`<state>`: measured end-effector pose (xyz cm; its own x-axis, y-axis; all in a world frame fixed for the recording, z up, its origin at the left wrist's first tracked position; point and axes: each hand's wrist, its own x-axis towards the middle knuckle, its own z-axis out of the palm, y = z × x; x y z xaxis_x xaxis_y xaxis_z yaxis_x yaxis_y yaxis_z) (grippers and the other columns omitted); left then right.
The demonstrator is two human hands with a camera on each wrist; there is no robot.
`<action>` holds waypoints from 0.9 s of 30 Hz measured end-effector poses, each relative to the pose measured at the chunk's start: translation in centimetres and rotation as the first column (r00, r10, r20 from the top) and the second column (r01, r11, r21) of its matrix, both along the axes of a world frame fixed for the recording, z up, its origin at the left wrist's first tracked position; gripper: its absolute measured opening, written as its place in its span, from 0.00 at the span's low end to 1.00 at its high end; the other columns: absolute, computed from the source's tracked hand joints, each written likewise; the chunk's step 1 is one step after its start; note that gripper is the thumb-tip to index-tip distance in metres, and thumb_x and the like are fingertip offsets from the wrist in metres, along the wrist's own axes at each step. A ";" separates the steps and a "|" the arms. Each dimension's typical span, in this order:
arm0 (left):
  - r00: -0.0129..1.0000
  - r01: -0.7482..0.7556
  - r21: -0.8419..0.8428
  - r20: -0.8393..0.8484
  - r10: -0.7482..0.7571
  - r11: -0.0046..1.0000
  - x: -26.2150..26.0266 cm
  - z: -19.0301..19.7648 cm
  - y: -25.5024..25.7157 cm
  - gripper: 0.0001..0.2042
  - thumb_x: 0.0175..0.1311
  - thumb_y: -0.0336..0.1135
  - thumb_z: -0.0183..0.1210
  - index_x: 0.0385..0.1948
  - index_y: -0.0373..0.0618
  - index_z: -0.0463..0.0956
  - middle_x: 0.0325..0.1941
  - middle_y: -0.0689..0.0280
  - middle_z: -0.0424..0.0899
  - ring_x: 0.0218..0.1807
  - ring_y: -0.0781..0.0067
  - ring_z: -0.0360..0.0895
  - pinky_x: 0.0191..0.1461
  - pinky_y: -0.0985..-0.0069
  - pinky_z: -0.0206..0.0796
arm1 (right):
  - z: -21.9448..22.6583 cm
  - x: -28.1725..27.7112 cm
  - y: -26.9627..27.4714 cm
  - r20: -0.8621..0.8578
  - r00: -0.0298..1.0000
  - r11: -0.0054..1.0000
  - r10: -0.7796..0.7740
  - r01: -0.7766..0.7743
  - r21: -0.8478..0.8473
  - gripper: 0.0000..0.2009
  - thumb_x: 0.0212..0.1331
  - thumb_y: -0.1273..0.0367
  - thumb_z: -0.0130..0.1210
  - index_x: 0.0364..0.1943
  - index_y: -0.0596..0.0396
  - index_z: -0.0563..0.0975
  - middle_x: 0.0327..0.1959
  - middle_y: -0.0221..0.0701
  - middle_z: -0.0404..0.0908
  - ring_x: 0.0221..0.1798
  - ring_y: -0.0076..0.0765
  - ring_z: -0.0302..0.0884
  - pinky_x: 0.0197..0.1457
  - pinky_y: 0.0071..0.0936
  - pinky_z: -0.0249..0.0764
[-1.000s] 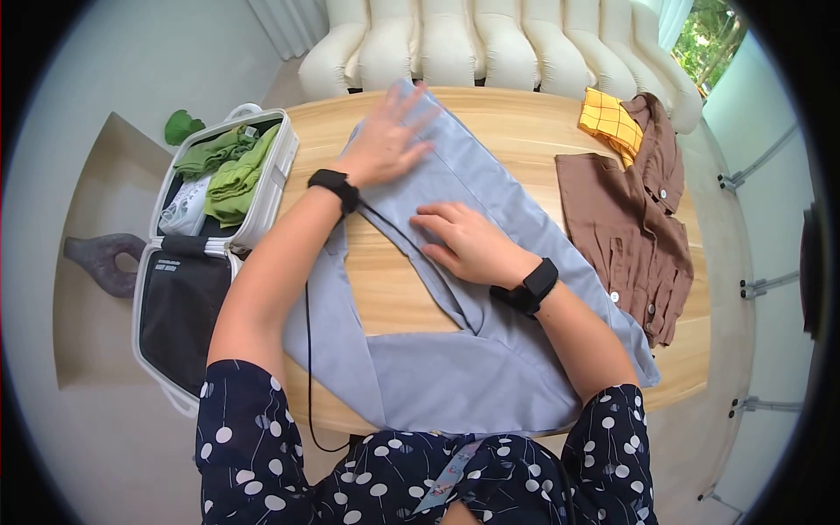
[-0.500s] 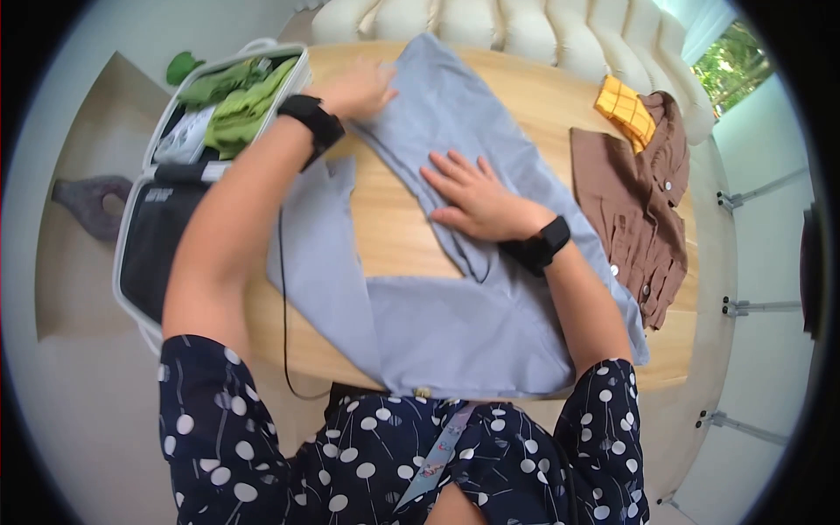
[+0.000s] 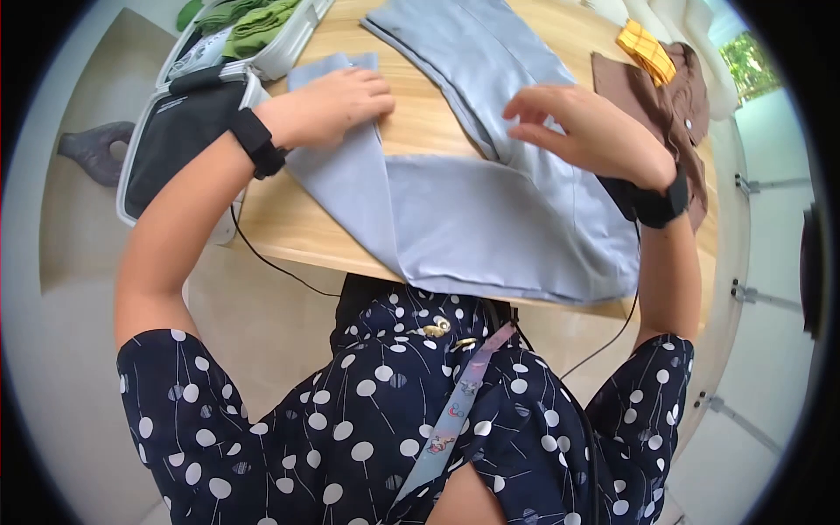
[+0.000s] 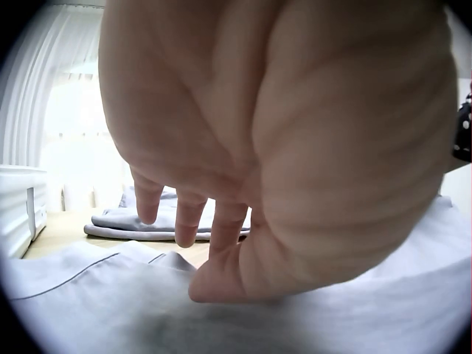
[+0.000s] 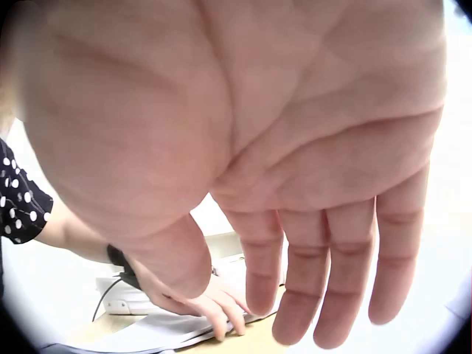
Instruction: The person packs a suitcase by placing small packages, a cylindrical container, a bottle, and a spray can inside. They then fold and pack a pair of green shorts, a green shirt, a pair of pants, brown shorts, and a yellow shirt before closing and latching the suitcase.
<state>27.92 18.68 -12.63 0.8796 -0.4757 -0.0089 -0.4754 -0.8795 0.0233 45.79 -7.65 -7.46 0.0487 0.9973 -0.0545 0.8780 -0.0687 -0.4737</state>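
Light blue-grey trousers point(image 3: 490, 210) are spread over the wooden table, one leg reaching to the far side and the other bent round to the left. Over the end of that left leg is my left hand point(image 3: 337, 107), its fingers loosely extended toward the right edge of the cloth. In the left wrist view, the thumb and fingertips of the left hand point(image 4: 265, 184) hang low at the fabric point(image 4: 81, 287). My right hand point(image 3: 582, 127) hovers above the other leg, palm down, fingers relaxed and holding nothing; the right wrist view shows its fingers point(image 5: 343, 280) hanging apart.
To the left lies an open white suitcase point(image 3: 289, 52) holding green clothes point(image 3: 258, 31). Brown clothing point(image 3: 617, 74) and a folded yellow checked cloth point(image 3: 646, 51) lie at the far right. Black cables point(image 3: 276, 262) run from the wrist straps. The table's front edge is close to my body.
My left hand has come back from the far leg to the end of the left leg. The right hand has lifted off the fabric and shifted right. The head view has tilted down.
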 end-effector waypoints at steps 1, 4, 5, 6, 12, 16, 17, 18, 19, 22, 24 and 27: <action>0.999 -0.032 0.039 -0.001 0.032 0.999 0.1 0.1 0.0 0.16 0.43 0.16 0.52 0.38 0.41 0.71 0.43 0.62 0.75 0.55 0.58 0.67 0.57 0.68 0.59 | 0.0 -0.7 -1.4 0.019 1.000 1.000 0.010 -0.010 0.023 0.12 0.61 0.62 0.54 0.35 0.59 0.76 0.29 0.40 0.80 0.35 0.46 0.78 0.40 0.36 0.73; 1.000 -0.024 0.077 -0.004 0.024 0.997 1.0 -0.5 0.9 0.16 0.40 0.17 0.53 0.35 0.41 0.69 0.39 0.62 0.74 0.50 0.58 0.66 0.57 0.70 0.59 | 0.5 -3.2 -6.2 0.061 0.998 0.996 0.006 0.000 -0.094 0.10 0.57 0.64 0.56 0.35 0.56 0.75 0.31 0.39 0.79 0.35 0.46 0.77 0.38 0.38 0.72; 0.999 -0.045 0.129 -0.024 0.049 0.991 1.2 -0.4 1.0 0.15 0.39 0.17 0.54 0.33 0.41 0.69 0.37 0.62 0.73 0.49 0.58 0.66 0.56 0.70 0.59 | -0.4 -3.8 -7.7 0.080 0.996 0.997 0.040 -0.034 -0.071 0.10 0.55 0.65 0.57 0.35 0.56 0.75 0.32 0.39 0.79 0.35 0.47 0.77 0.39 0.39 0.72; 0.996 -0.065 0.181 -0.045 0.074 0.981 1.3 -0.4 1.1 0.15 0.38 0.18 0.55 0.32 0.41 0.68 0.36 0.62 0.73 0.47 0.58 0.66 0.56 0.70 0.59 | -0.8 -4.8 -9.1 0.079 0.997 0.991 0.011 -0.001 -0.134 0.12 0.52 0.64 0.60 0.37 0.55 0.74 0.34 0.37 0.78 0.38 0.46 0.77 0.40 0.39 0.72; 0.990 -0.130 0.400 0.108 0.094 0.907 0.4 1.9 4.0 0.07 0.39 0.19 0.55 0.22 0.40 0.73 0.37 0.61 0.74 0.52 0.59 0.67 0.59 0.69 0.61 | -3.9 -9.1 -14.0 0.077 0.988 0.990 -0.135 0.137 -0.024 0.25 0.41 0.68 0.67 0.47 0.53 0.72 0.48 0.34 0.71 0.51 0.44 0.70 0.51 0.36 0.69; 0.955 -0.264 0.323 0.217 0.200 0.909 -0.6 7.6 5.9 0.15 0.44 0.14 0.54 0.36 0.38 0.73 0.44 0.57 0.78 0.63 0.50 0.66 0.60 0.61 0.61 | -5.0 -9.7 -15.2 0.091 0.969 0.971 -0.229 0.221 0.091 0.28 0.39 0.70 0.67 0.50 0.54 0.71 0.50 0.33 0.70 0.52 0.43 0.69 0.53 0.34 0.69; 0.935 -0.290 0.240 0.279 0.220 0.927 -1.2 9.2 6.3 0.17 0.46 0.14 0.54 0.40 0.38 0.73 0.43 0.57 0.78 0.64 0.50 0.65 0.61 0.61 0.61 | -5.3 -9.7 -15.4 0.113 0.961 0.962 -0.253 0.236 0.140 0.27 0.41 0.70 0.66 0.50 0.54 0.71 0.49 0.33 0.71 0.52 0.41 0.69 0.53 0.33 0.69; 0.909 -0.310 0.154 0.337 0.245 0.938 -1.9 10.9 6.8 0.19 0.48 0.13 0.53 0.44 0.39 0.73 0.43 0.57 0.79 0.65 0.50 0.64 0.61 0.60 0.60 | -5.7 -9.6 -15.6 0.118 0.960 0.960 -0.254 0.235 0.148 0.27 0.41 0.70 0.66 0.50 0.54 0.71 0.49 0.33 0.71 0.52 0.41 0.69 0.53 0.33 0.69; 0.899 -0.330 0.110 0.340 0.276 0.938 -2.5 12.7 7.4 0.19 0.52 0.13 0.52 0.48 0.38 0.71 0.43 0.56 0.78 0.66 0.51 0.64 0.63 0.59 0.58 | -6.2 -9.5 -16.0 0.097 0.949 0.943 -0.300 0.280 0.180 0.25 0.42 0.72 0.65 0.49 0.54 0.72 0.49 0.33 0.72 0.51 0.42 0.70 0.53 0.34 0.69; 0.846 -0.313 0.199 0.503 0.177 0.929 -2.8 17.1 7.6 0.12 0.56 0.18 0.53 0.42 0.36 0.71 0.48 0.55 0.79 0.63 0.49 0.67 0.63 0.60 0.60 | -7.1 -8.5 -17.1 0.023 0.927 0.901 -0.374 0.357 0.247 0.18 0.47 0.75 0.60 0.46 0.54 0.74 0.45 0.36 0.75 0.47 0.44 0.73 0.49 0.34 0.71; 0.835 -0.280 0.225 0.537 0.121 0.933 -2.0 18.4 9.0 0.14 0.58 0.20 0.53 0.46 0.37 0.69 0.49 0.55 0.78 0.62 0.48 0.67 0.62 0.62 0.60 | -7.1 -7.5 -17.8 -0.026 0.916 0.878 -0.399 0.390 0.278 0.15 0.50 0.76 0.57 0.44 0.56 0.75 0.41 0.39 0.77 0.43 0.46 0.75 0.46 0.34 0.72; 0.791 -0.408 0.036 0.513 0.334 0.912 0.0 19.1 9.5 0.14 0.58 0.18 0.50 0.47 0.36 0.70 0.50 0.53 0.76 0.58 0.50 0.70 0.58 0.67 0.63 | -7.0 -6.4 -18.3 -0.389 0.731 0.759 -0.560 0.641 0.113 0.06 0.61 0.73 0.52 0.38 0.62 0.74 0.20 0.39 0.70 0.22 0.35 0.67 0.28 0.27 0.64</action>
<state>27.96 28.23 6.52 0.8941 -0.1383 0.4260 -0.0276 -0.9664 -0.2557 39.41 -25.92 -14.48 0.6626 0.7477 0.0439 0.4884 -0.3868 -0.7822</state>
